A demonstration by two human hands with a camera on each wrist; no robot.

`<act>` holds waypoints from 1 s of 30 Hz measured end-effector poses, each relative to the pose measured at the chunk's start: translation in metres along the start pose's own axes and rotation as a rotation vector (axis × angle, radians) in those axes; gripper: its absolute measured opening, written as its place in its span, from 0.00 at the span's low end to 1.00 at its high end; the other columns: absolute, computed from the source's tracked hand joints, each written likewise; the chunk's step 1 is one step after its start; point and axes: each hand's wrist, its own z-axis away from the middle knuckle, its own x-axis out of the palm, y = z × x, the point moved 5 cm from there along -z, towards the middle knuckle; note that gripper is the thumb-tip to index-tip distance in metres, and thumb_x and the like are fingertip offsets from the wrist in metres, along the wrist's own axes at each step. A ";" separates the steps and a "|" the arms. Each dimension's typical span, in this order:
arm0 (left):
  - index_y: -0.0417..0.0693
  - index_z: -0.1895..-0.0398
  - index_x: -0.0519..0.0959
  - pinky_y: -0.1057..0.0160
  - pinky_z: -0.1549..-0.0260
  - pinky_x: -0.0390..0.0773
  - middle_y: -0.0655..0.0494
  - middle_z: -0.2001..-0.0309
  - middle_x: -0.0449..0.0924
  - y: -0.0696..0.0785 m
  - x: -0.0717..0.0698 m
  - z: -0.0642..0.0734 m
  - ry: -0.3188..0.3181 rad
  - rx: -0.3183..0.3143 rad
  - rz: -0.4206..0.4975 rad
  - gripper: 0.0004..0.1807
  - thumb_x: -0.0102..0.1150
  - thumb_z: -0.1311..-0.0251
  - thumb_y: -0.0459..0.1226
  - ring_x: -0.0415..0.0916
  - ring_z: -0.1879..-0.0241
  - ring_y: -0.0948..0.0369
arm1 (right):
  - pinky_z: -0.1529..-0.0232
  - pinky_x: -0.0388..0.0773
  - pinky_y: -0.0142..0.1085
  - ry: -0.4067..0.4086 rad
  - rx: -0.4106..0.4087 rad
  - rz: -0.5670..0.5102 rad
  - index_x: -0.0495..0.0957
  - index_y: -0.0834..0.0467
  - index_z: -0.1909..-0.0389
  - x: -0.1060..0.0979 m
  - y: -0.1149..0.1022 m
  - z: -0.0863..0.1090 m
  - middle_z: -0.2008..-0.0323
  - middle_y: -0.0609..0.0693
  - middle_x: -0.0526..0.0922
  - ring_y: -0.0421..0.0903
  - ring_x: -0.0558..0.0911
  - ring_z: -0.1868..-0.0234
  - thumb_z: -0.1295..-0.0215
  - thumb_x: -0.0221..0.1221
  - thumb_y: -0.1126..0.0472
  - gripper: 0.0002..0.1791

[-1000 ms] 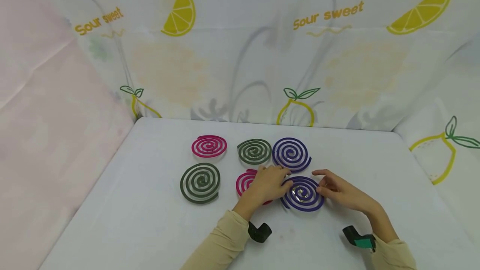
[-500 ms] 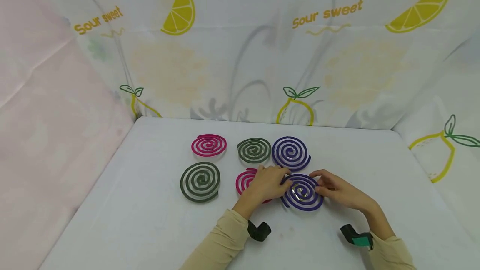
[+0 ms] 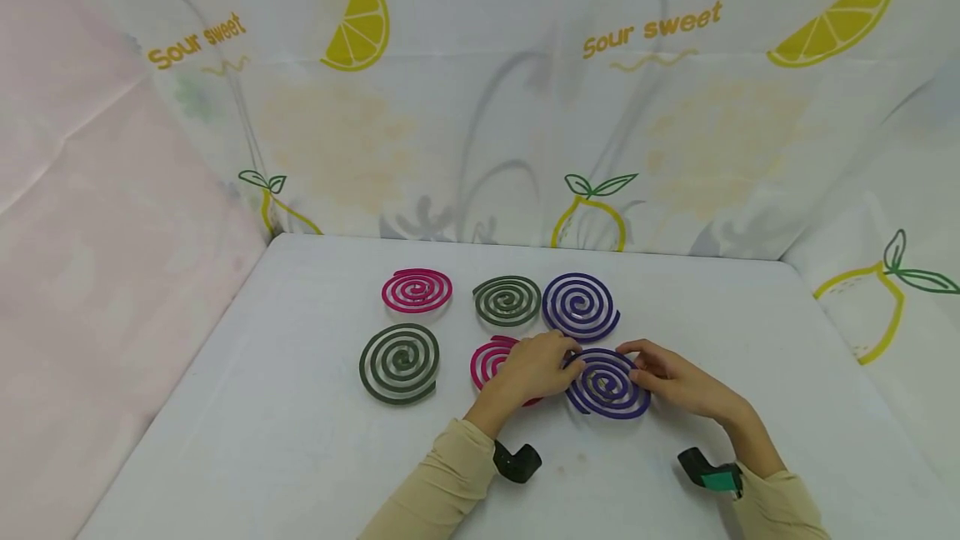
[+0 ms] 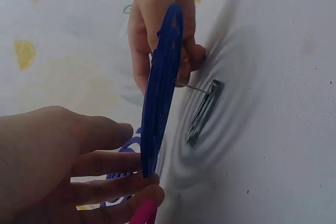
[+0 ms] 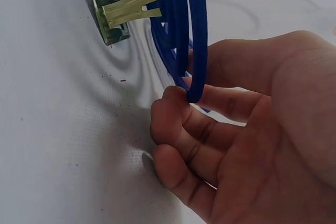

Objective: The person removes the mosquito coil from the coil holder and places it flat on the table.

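A violet-blue mosquito coil (image 3: 607, 398) is held level between both hands, a little above the table. At its left edge the left hand (image 3: 534, 367) grips it, thumb above and fingers lower down in the left wrist view. The right hand (image 3: 675, 382) pinches the opposite edge, with the thumb on top and the fingers curled beneath, as the right wrist view shows. Under the coil, a small metal stand (image 5: 113, 19) with an upright prong (image 5: 134, 8) rests on the table; the prong's tip reaches the coil. Partly covered by the left hand lies a pink coil (image 3: 486, 365).
Behind the hands lie another violet-blue coil (image 3: 579, 307), a green coil (image 3: 507, 302) and a pink coil (image 3: 417, 291). A second green coil (image 3: 399, 363) sits at the left. The white table (image 3: 247, 440) meets a lemon-print cloth (image 3: 450, 107) at the back.
The held violet-blue coil has shifted slightly to the right and turned a little, so its outer tail sits further right. The metal beneath shows less. Both hands have barely moved.
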 end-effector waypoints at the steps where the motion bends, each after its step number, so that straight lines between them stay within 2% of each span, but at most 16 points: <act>1: 0.52 0.49 0.80 0.63 0.57 0.76 0.57 0.55 0.80 0.000 -0.001 0.000 0.000 -0.002 0.004 0.17 0.54 0.36 0.47 0.77 0.57 0.61 | 0.68 0.70 0.30 0.002 0.000 0.000 0.64 0.62 0.40 0.000 0.000 0.000 0.66 0.52 0.72 0.33 0.72 0.69 0.29 0.49 0.61 0.19; 6: 0.51 0.47 0.80 0.61 0.56 0.77 0.56 0.52 0.80 0.001 -0.003 0.000 0.008 -0.012 0.031 0.18 0.53 0.36 0.47 0.78 0.53 0.59 | 0.69 0.70 0.30 0.008 0.001 -0.002 0.64 0.63 0.40 -0.001 -0.002 -0.001 0.66 0.51 0.71 0.33 0.72 0.69 0.29 0.49 0.62 0.19; 14: 0.50 0.48 0.80 0.63 0.57 0.78 0.56 0.52 0.80 0.001 -0.005 0.000 0.023 -0.011 0.064 0.18 0.54 0.36 0.46 0.77 0.53 0.60 | 0.69 0.70 0.31 0.009 0.000 -0.018 0.63 0.63 0.39 -0.002 -0.005 0.000 0.66 0.52 0.71 0.34 0.71 0.68 0.28 0.48 0.62 0.19; 20: 0.49 0.47 0.79 0.67 0.59 0.76 0.55 0.53 0.80 0.001 -0.005 0.000 0.030 -0.006 0.095 0.18 0.53 0.36 0.45 0.76 0.57 0.61 | 0.69 0.72 0.31 0.040 -0.002 -0.009 0.64 0.62 0.39 -0.004 -0.006 0.001 0.63 0.54 0.70 0.35 0.72 0.67 0.28 0.48 0.61 0.19; 26: 0.48 0.44 0.78 0.68 0.61 0.74 0.54 0.53 0.78 -0.002 -0.006 0.001 0.044 0.001 0.168 0.19 0.53 0.36 0.43 0.74 0.58 0.62 | 0.71 0.73 0.32 0.060 0.022 -0.039 0.63 0.62 0.37 -0.006 -0.008 0.001 0.61 0.57 0.69 0.36 0.74 0.67 0.28 0.48 0.61 0.21; 30: 0.47 0.42 0.76 0.71 0.63 0.72 0.53 0.53 0.76 -0.005 -0.008 0.001 0.040 0.008 0.224 0.20 0.52 0.35 0.42 0.71 0.63 0.64 | 0.74 0.73 0.34 0.064 0.025 -0.062 0.61 0.62 0.34 -0.009 -0.011 0.003 0.61 0.58 0.70 0.44 0.74 0.71 0.28 0.47 0.61 0.23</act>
